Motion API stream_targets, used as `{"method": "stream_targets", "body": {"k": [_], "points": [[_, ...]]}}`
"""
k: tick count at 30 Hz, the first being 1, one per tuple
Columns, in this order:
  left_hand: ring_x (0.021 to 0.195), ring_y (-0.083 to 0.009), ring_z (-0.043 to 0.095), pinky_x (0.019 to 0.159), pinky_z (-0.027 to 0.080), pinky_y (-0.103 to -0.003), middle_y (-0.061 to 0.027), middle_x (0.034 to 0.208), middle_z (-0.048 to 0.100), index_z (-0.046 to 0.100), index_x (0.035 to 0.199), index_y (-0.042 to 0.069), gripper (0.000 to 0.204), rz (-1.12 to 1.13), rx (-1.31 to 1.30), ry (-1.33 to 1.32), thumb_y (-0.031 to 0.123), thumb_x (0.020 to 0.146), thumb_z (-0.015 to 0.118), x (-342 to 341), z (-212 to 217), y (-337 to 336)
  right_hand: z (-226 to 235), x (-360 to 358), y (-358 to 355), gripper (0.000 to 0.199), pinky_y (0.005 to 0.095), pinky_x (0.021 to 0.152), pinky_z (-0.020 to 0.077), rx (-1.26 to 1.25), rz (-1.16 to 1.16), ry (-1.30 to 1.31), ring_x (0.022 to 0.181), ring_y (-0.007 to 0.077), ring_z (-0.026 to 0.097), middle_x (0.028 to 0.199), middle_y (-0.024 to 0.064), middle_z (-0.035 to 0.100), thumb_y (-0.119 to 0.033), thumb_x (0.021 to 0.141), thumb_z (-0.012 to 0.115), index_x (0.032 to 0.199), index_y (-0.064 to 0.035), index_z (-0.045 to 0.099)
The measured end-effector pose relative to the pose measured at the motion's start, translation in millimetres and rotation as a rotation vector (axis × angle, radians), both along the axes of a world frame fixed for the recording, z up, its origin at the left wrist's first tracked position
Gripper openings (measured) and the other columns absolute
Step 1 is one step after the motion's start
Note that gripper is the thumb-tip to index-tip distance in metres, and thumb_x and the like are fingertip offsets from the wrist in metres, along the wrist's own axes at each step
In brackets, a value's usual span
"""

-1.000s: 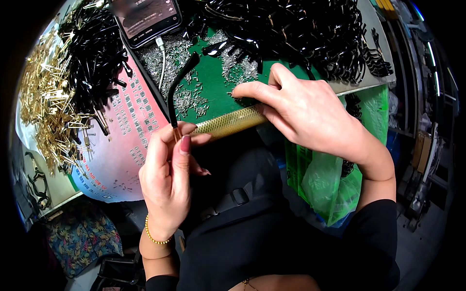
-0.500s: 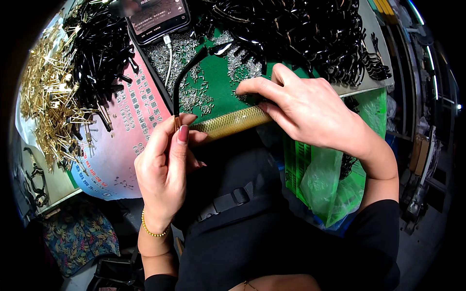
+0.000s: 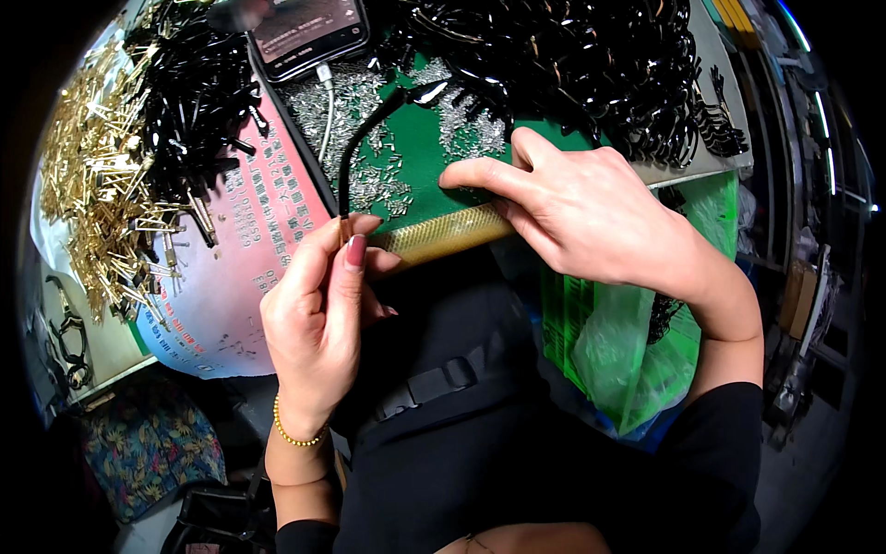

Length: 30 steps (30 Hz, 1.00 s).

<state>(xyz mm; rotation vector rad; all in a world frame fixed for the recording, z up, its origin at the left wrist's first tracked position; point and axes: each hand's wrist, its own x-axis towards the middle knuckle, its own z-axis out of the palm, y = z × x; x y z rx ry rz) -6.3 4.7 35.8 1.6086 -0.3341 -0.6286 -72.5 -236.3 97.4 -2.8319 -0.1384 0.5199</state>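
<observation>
My left hand is closed in a pinch on the end of a black eyeglass frame. Its slim arm rises from my thumb and fingertips and bends right toward the small hinge area, above the green mat. Over that mat, my right hand stretches its index finger close to the surface, with nothing visible in it; its thumb side is partly hidden. Small silver pins lie scattered beside the frame. Both hands are near the yellow mesh-patterned edge strip at the table's front.
Black glossy eyeglass parts are heaped at the back right. More black pieces and gold metal parts pile up at left. A phone with a white cable lies behind. A green crate with a plastic bag stands below right.
My right index finger has shifted slightly left and down over the mat. The left hand keeps its pinch on the eyeglass frame; the whole view has drifted a little.
</observation>
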Motion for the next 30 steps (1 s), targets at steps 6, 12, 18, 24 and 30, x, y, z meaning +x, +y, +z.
{"method": "stream_targets", "body": {"k": [6, 12, 18, 24, 30], "points": [[0.057, -0.0060, 0.062, 0.052, 0.050, -0.021, -0.0063, 0.084, 0.074, 0.064, 0.121, -0.003, 0.022, -0.005, 0.039, -0.077, 0.007, 0.104, 0.054, 1, -1, 1, 17, 17, 26, 0.045, 0.0306, 0.058, 0.0533, 0.847, -0.341, 0.453, 0.067, 0.0150, 0.063, 0.088, 0.0050, 0.054, -0.014, 0.102, 0.047, 0.146, -0.0142, 0.040], [0.059, -0.0102, 0.067, 0.053, 0.052, -0.024, -0.0086, 0.084, 0.074, 0.065, 0.120, -0.002, 0.021, 0.004, 0.059, -0.158, 0.005, 0.102, 0.057, 0, -2, -3, 19, 26, 35, 0.048, 0.0247, 0.050, 0.0511, 1.027, -0.538, 0.618, 0.057, 0.0099, 0.060, 0.085, 0.0026, 0.056, -0.017, 0.104, 0.044, 0.150, -0.0121, 0.032], [0.068, -0.0251, 0.069, 0.061, 0.053, -0.034, -0.0138, 0.090, 0.072, 0.066, 0.118, -0.005, 0.030, 0.002, 0.202, -0.972, -0.003, 0.088, 0.070, 1, -27, -4, 27, 23, 28, 0.043, 0.0230, 0.041, 0.0430, 1.225, -0.704, 0.733, 0.050, 0.0086, 0.055, 0.092, 0.0048, 0.058, -0.011, 0.105, 0.047, 0.145, -0.0090, 0.034], [0.066, -0.0226, 0.067, 0.060, 0.053, -0.033, -0.0120, 0.086, 0.071, 0.066, 0.114, -0.005, 0.027, -0.022, 0.232, -1.017, 0.001, 0.088, 0.070, 0, -22, -3, 29, 21, 41, 0.039, 0.0312, 0.056, 0.0479, 0.872, -0.498, 0.573, 0.061, 0.0176, 0.060, 0.095, 0.0114, 0.060, -0.019, 0.105, 0.052, 0.135, -0.0034, 0.033], [0.071, -0.0164, 0.070, 0.068, 0.055, -0.030, -0.0114, 0.091, 0.073, 0.058, 0.124, -0.001, 0.023, 0.277, 0.259, -0.602, 0.001, 0.102, 0.054, 8, 1, 46, 24, 41, 56, 0.031, 0.0483, 0.075, 0.0500, 0.548, -0.026, 0.131, 0.088, 0.0435, 0.063, 0.093, 0.0218, 0.063, -0.018, 0.098, 0.059, 0.118, 0.0027, 0.048]]}}
